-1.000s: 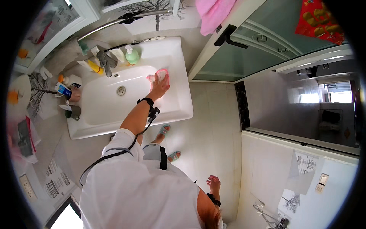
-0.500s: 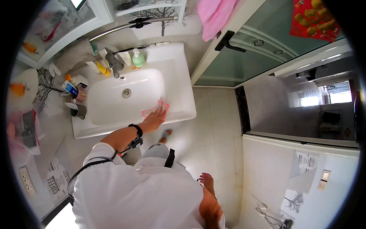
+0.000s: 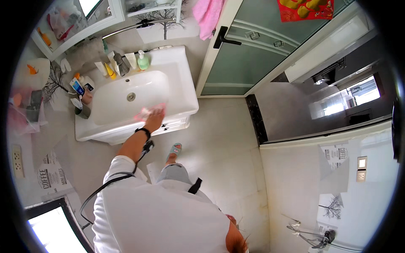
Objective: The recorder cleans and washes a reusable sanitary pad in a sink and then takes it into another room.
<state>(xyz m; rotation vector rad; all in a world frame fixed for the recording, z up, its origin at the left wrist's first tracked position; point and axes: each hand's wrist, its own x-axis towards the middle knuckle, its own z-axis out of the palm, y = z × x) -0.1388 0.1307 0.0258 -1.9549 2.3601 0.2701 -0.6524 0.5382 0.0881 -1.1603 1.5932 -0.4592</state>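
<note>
Left grip (image 3: 155, 119): holding pink cloth (image 3: 145, 112) | arm (image 3: 129, 148) outstretched to front of basin (image 3: 180, 92) | right grip (image 3: 231, 219): can't tell

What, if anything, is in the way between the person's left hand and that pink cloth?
Nothing visible: the left hand is right on the pink cloth, near the front edge of the white sink.

This was a bathroom, most likely in a home: a white washbasin (image 3: 181, 84) with a grey tap (image 3: 121, 65) and a drain (image 3: 131, 97) carried a green pump bottle (image 3: 143, 62), a yellow tube (image 3: 110, 71) and a dark cup (image 3: 83, 111); a pink towel (image 3: 208, 17) hung near the glass-panelled door (image 3: 232, 67).
</note>
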